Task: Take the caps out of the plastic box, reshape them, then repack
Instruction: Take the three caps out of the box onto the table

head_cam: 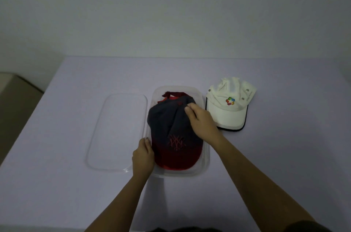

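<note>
Sitting crown-up inside the clear plastic box (205,163): navy cap (167,123) with red logo, red brim pointing nearward. Lying just right of the box: crumpled white cap (228,116), multicoloured logo, dark-edged brim.

Dim, even light. Plain pale wall (171,4) across the far side. Table (57,155) surface pale lavender. Beige-brown furniture (13,97) far left, past the table edge.
</note>
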